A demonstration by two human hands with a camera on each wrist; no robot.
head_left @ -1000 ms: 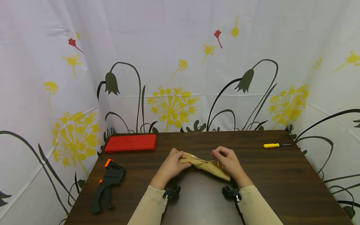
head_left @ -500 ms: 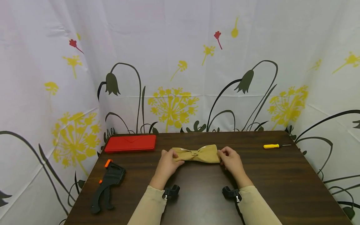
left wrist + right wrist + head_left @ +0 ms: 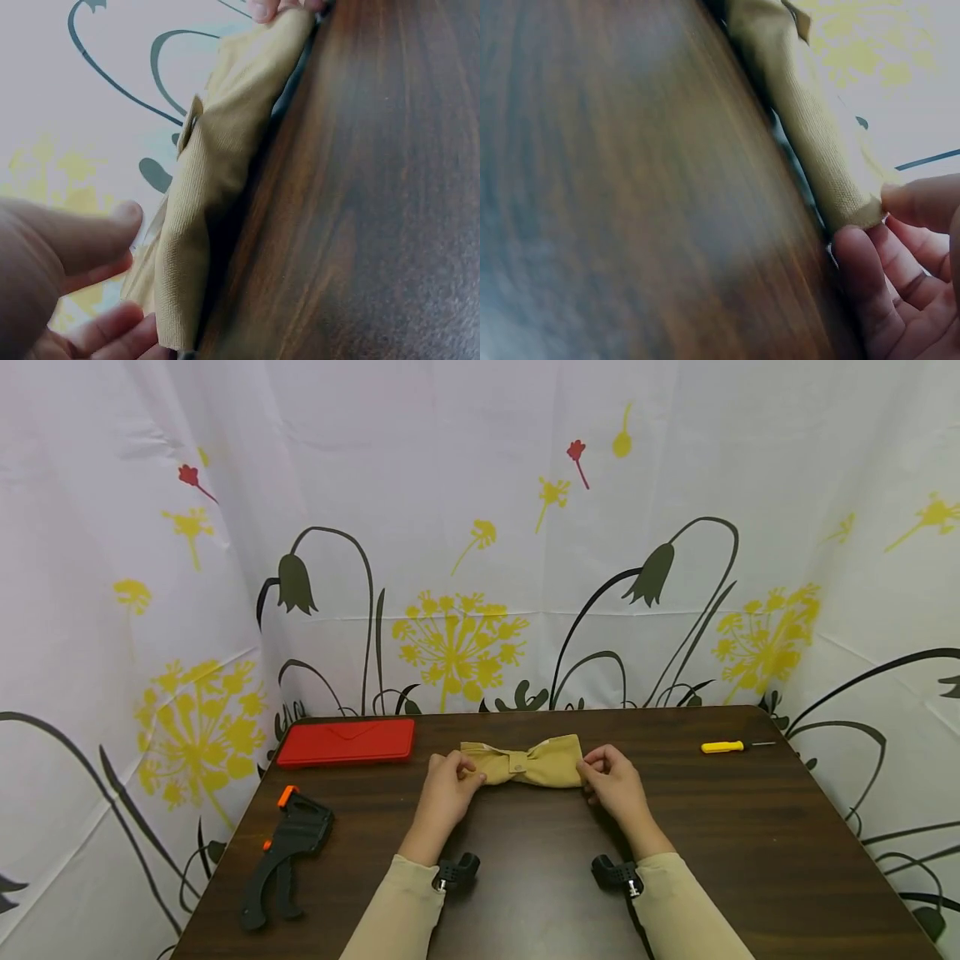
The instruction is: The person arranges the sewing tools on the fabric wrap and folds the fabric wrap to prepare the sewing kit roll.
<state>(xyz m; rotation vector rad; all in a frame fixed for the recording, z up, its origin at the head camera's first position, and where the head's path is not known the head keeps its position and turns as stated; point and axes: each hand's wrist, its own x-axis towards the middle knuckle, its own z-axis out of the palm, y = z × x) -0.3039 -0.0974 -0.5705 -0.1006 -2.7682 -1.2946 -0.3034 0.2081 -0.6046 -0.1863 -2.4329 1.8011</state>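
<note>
A mustard-tan fabric bow (image 3: 555, 764) spans the space between both hands, gathered at the middle by a narrow band with a snap-like spot. My left hand (image 3: 444, 792) holds its left end between thumb and fingers. At the opposite end my right hand (image 3: 619, 789) pinches the lower corner. In the left wrist view the bow (image 3: 184, 247) shows its long folded edge, with the band's tip sticking out. The right wrist view has thumb and fingertips at the end of the fabric (image 3: 829, 161), close over the table.
On the dark wood table (image 3: 750, 860), a red case (image 3: 347, 742) lies at the back left. A black clamp with orange tips (image 3: 296, 839) is nearer on the left. Back right lies a yellow-handled screwdriver (image 3: 723, 747). A flower-print curtain (image 3: 495, 485) stands behind the table.
The fabric was bunched and slanted, with the right hand at its back edge. Now it is spread level as a bow, held at both ends, its band facing forward.
</note>
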